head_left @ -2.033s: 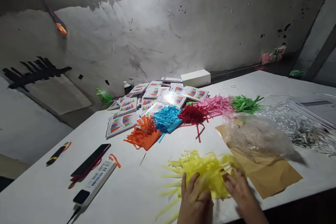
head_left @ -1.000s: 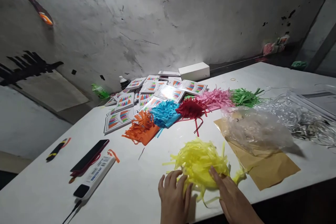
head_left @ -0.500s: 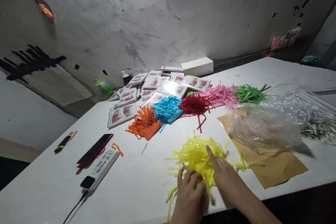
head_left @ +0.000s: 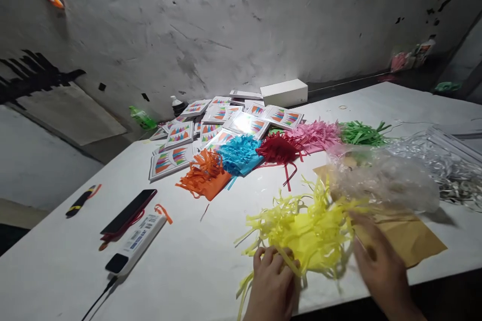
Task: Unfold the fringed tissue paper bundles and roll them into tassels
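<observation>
A loose pile of fringed yellow paper (head_left: 307, 233) lies near the table's front edge. At its lower left, my left hand (head_left: 273, 276) has its fingers curled on the yellow strips. My right hand (head_left: 382, 261) is at the right side of the pile, blurred, its fingertips by the yellow strands and above brown paper (head_left: 424, 241). Whether it grips any strands is too smeared to tell. Behind the pile are fringed bundles in orange (head_left: 207, 178), blue (head_left: 241, 155), red (head_left: 278, 149), pink (head_left: 318, 135) and green (head_left: 363, 133).
Printed packets (head_left: 173, 160) are heaped at the back, beside a white box (head_left: 284, 94). Clear plastic (head_left: 384, 175) covers part of the right side. A dark phone (head_left: 130, 213), a power strip (head_left: 137, 241) and a cutter (head_left: 80, 201) lie on the left.
My right hand has moved right, and the yellow fringe has spread out that way. My left hand stays at the pile's lower left. The view has shifted slightly.
</observation>
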`<control>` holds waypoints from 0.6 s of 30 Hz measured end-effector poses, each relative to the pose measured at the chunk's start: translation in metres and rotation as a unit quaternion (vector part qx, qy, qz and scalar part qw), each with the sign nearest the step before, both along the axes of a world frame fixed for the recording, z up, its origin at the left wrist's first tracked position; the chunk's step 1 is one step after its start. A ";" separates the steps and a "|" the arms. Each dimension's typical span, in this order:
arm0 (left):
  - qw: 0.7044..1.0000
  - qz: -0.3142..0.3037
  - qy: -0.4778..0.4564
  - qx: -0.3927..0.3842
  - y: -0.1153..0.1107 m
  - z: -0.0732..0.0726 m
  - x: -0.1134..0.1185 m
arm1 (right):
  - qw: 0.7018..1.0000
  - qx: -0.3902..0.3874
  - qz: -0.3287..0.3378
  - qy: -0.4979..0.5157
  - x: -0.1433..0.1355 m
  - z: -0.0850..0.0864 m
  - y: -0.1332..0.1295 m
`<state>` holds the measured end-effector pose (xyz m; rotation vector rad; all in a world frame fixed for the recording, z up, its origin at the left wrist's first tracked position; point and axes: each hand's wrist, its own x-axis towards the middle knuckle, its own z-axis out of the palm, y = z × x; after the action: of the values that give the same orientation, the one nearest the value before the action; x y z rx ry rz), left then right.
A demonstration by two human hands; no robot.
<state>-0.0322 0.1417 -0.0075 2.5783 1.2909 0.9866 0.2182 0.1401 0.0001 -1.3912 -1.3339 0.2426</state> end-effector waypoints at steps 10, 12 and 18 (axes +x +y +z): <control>0.981 0.182 0.062 -0.024 0.012 0.016 -0.045 | 0.905 0.048 0.158 -0.391 -0.025 -0.006 -0.012; 0.965 0.260 0.040 0.001 0.011 0.020 -0.053 | 0.891 0.047 0.159 -0.422 -0.020 -0.014 -0.013; 0.999 0.025 -0.003 0.043 -0.002 0.030 -0.005 | 0.876 0.058 0.148 -0.454 -0.018 -0.027 -0.017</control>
<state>-0.0373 0.1400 0.0227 2.6152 1.3457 1.0801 0.2005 0.1231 -0.0265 -1.2165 -2.2990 -0.3465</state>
